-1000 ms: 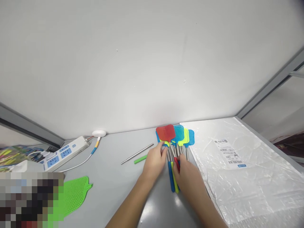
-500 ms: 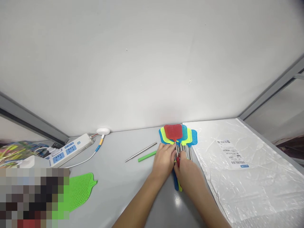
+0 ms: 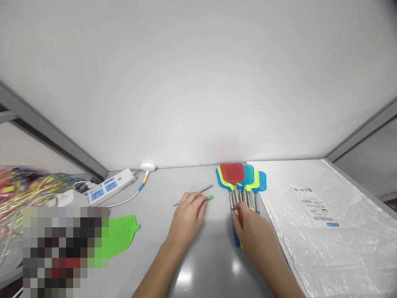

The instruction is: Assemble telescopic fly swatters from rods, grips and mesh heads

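Several fly swatters lie bunched on the table. A red fly swatter (image 3: pixel 232 173) is on top, with teal, yellow and blue heads fanned out beneath it. My right hand (image 3: pixel 252 223) is closed around the red handle, over the other handles. To the left, my left hand (image 3: pixel 187 213) has its fingers curled over a green tube-like handle (image 3: pixel 210 197), whose right end sticks out by the thumb. A thin metal rod (image 3: pixel 205 188) lies just behind that hand, partly covered by it. A loose green swatter head (image 3: pixel 122 234) rests further left.
A white power strip (image 3: pixel 113 185) and a white rounded device (image 3: pixel 148 167) with a cable stand at the back left. Colourful bagged items (image 3: pixel 27 194) are piled at far left. A white plastic-wrapped package (image 3: pixel 310 244) with a label covers the right side. A wall rises behind.
My left hand has left the swatter bunch and moved left onto the green handle. My right hand stays at the red handle. The view has shifted slightly to the left.
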`<state>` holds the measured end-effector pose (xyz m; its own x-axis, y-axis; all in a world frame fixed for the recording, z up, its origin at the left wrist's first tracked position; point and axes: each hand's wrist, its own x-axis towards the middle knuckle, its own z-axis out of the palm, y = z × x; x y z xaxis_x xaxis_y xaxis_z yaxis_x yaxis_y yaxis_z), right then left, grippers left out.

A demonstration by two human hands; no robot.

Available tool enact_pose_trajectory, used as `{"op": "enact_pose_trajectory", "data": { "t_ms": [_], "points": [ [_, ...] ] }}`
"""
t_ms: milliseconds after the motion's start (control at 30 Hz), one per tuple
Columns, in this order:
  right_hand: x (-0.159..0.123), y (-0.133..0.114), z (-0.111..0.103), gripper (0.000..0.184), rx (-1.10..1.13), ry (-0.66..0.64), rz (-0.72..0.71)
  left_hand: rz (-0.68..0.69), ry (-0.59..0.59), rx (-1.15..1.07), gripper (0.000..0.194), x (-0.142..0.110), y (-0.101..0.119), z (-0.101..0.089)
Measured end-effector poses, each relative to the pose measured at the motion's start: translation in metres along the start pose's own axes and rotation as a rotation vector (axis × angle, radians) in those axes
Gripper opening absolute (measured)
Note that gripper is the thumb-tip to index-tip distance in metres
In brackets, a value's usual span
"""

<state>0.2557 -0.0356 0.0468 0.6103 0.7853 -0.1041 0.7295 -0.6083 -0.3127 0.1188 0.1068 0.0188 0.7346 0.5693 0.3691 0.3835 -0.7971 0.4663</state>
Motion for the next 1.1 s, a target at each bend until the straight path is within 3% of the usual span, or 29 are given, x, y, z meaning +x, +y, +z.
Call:
{"op": "enact_pose_trajectory", "data": {
  "t_ms": [100, 233, 367, 500, 600, 700, 767, 833, 967, 1033, 1067, 1100],
  "points": [
    [0.000, -0.010, 0.004, 0.022, -0.020, 0.038, -0.097, -0.081, 0.024, 0.171, 0.019, -0.020, -0.015, -0.010],
    [0.013, -0.032, 0.007, 0.025, -0.152, 0.054, -0.249, -0.145, 0.000, 0.307, 0.019, -0.031, -0.013, -0.002],
    [0.036, -0.059, 0.008, 0.025, -0.287, 0.010, -0.373, -0.149, -0.024, 0.329, 0.006, -0.045, -0.004, 0.001],
    [0.059, -0.084, 0.019, 0.035, -0.343, -0.009, -0.523, -0.206, 0.012, 0.142, 0.010, -0.077, 0.001, -0.021],
    [0.070, -0.097, 0.033, 0.027, -0.332, -0.042, -0.590, -0.267, 0.189, -0.118, 0.010, -0.104, 0.001, -0.041],
    [0.074, -0.104, 0.044, 0.015, -0.258, -0.058, -0.623, -0.270, 0.508, -0.274, 0.012, -0.125, -0.002, -0.050],
    [0.074, -0.106, 0.047, 0.009, -0.170, -0.070, -0.630, -0.242, 0.671, -0.307, 0.015, -0.132, -0.005, -0.050],
    [0.073, -0.108, 0.045, 0.010, -0.046, -0.074, -0.610, -0.236, 0.725, -0.328, 0.014, -0.133, -0.005, -0.047],
    [0.057, -0.120, 0.026, 0.020, 0.269, 0.004, -0.530, -0.340, 0.561, -0.458, 0.009, -0.125, 0.001, -0.039],
    [0.041, -0.130, 0.013, 0.016, 0.546, 0.067, -0.500, -0.417, 0.435, -0.489, 0.009, -0.120, 0.005, -0.036],
    [0.031, -0.136, 0.007, 0.008, 0.914, 0.082, -0.464, -0.445, 0.383, -0.490, 0.010, -0.118, 0.006, -0.034],
    [0.021, -0.141, 0.002, 0.001, 1.245, 0.010, -0.437, -0.454, 0.344, -0.482, 0.011, -0.116, 0.007, -0.033]
  ]
}}
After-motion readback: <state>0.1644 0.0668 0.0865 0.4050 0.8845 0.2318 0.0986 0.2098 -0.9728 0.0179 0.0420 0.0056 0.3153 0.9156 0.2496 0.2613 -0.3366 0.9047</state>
